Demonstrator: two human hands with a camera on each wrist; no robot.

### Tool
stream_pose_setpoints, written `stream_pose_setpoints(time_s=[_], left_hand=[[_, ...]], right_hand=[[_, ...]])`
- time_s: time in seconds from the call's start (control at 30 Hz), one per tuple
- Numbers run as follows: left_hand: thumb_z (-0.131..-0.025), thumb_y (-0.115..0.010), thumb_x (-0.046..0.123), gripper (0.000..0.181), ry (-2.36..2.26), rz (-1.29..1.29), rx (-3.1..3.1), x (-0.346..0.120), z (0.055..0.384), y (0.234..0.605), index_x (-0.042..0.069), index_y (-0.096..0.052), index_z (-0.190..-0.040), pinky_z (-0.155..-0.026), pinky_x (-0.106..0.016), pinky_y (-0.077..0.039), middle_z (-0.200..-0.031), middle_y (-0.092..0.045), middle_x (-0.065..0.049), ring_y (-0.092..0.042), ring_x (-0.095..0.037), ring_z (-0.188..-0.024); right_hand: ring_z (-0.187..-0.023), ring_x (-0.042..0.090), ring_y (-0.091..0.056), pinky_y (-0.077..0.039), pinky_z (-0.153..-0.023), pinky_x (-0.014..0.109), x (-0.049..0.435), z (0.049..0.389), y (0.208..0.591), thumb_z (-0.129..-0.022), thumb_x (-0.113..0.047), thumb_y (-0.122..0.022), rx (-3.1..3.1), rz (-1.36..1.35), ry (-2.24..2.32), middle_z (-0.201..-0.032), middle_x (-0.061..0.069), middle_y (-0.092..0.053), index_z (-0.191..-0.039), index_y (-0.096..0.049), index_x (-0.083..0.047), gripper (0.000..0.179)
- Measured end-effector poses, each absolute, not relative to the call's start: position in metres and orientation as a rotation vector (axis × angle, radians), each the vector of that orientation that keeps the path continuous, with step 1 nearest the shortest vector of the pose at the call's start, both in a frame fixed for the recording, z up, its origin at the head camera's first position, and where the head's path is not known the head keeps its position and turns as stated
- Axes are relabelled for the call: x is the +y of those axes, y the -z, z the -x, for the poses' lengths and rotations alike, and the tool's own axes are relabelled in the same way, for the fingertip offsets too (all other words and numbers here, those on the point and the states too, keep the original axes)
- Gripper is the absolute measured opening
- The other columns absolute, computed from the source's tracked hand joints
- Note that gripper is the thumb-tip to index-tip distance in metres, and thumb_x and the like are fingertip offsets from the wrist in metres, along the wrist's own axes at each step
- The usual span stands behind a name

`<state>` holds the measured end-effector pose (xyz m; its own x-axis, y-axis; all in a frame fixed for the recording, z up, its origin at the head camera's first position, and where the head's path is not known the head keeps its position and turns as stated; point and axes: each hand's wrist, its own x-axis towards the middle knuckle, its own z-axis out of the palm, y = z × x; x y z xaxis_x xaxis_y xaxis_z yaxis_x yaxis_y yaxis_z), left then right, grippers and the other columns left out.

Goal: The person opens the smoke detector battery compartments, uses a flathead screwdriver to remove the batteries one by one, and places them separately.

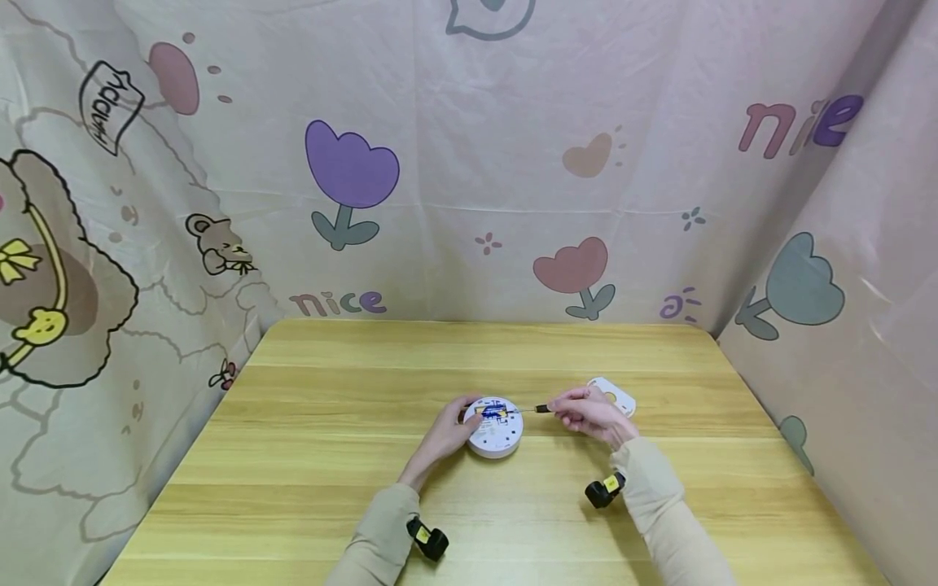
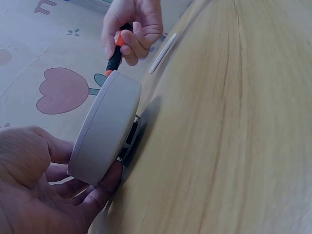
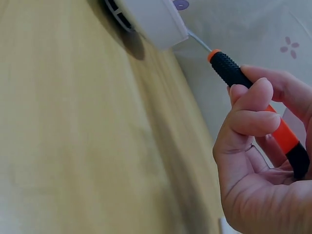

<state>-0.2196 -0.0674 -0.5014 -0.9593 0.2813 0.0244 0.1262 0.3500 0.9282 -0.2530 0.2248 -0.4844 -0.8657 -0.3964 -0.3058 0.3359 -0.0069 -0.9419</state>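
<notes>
My left hand (image 1: 444, 435) grips the left side of a round white smoke detector (image 1: 494, 444), thumb on its upper face and fingers underneath. On that face are small holes, printed marks and a recess with a blue and yellow part in it. In the left wrist view the detector (image 2: 107, 126) is tilted, its dark slotted underside just above the table. My right hand (image 1: 592, 413) holds a screwdriver (image 1: 542, 408) by its black and orange handle. Its thin metal shaft reaches over the detector's face to the recess; the right wrist view hides the tip behind the detector's rim (image 3: 183, 36).
A flat white plate (image 1: 623, 400) with a hole lies on the wooden table (image 1: 330, 456) just behind my right hand. Black wrist cameras sit at both cuffs, the left one (image 1: 427, 539) and the right one (image 1: 605, 490). A printed curtain (image 1: 440, 163) hangs behind the table.
</notes>
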Motion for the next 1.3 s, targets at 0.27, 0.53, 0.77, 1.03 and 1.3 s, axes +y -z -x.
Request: stream_pose_setpoints(time_s=[0.27, 0.53, 0.77, 1.03, 1.3], left_hand=[[-0.098, -0.058, 0.005, 0.041, -1.660, -0.378, 2.487, -0.067, 0.220, 0.501, -0.009, -0.053, -0.136, -0.117, -0.061, -0.036, -0.138, -0.055, -0.032, -0.049, -0.048, -0.133], [-0.098, -0.058, 0.005, 0.040, -1.665, -0.370, 2.494, -0.069, 0.219, 0.502, -0.009, -0.053, -0.136, -0.115, -0.061, -0.039, -0.137, -0.056, -0.031, -0.051, -0.047, -0.130], [-0.098, -0.058, 0.005, 0.040, -1.658, -0.378, 2.513, -0.068, 0.218, 0.500, -0.010, -0.054, -0.135, -0.115, -0.061, -0.039, -0.136, -0.057, -0.032, -0.052, -0.047, -0.130], [-0.098, -0.056, 0.005, 0.042, -1.656, -0.384, 2.499, -0.067, 0.219, 0.500, -0.009, -0.052, -0.137, -0.117, -0.061, -0.036, -0.140, -0.054, -0.032, -0.048, -0.048, -0.134], [-0.099, -0.055, 0.005, 0.044, -1.667, -0.358, 2.466, -0.067, 0.218, 0.501, -0.007, -0.050, -0.141, -0.119, -0.061, -0.033, -0.146, -0.050, -0.031, -0.044, -0.048, -0.139]], right_hand=[[-0.057, 0.004, -0.059, -0.047, -0.049, 0.014, 0.219, 0.249, 0.474, -0.091, -0.004, -0.068, 1.978, 0.120, 1.835, -0.072, -0.001, -0.071, -0.089, -0.075, -0.008, 0.009], [-0.053, 0.012, -0.058, -0.048, -0.048, 0.023, 0.189, 0.241, 0.425, -0.084, -0.009, -0.076, 2.535, 0.298, 1.412, -0.065, 0.000, -0.065, -0.090, -0.074, 0.003, 0.014], [-0.054, 0.026, -0.065, -0.048, -0.048, 0.023, 0.173, 0.236, 0.410, -0.082, -0.005, -0.074, 2.676, 0.441, 1.219, -0.069, 0.014, -0.069, -0.081, -0.075, 0.000, 0.005], [-0.052, 0.017, -0.061, -0.045, -0.044, 0.023, 0.180, 0.235, 0.416, -0.082, -0.007, -0.076, 2.600, 0.401, 1.292, -0.063, 0.000, -0.065, -0.084, -0.075, -0.001, 0.007], [-0.052, 0.011, -0.058, -0.047, -0.047, 0.023, 0.187, 0.236, 0.421, -0.084, -0.010, -0.076, 2.542, 0.382, 1.363, -0.069, 0.001, -0.068, -0.089, -0.075, 0.001, 0.012]])
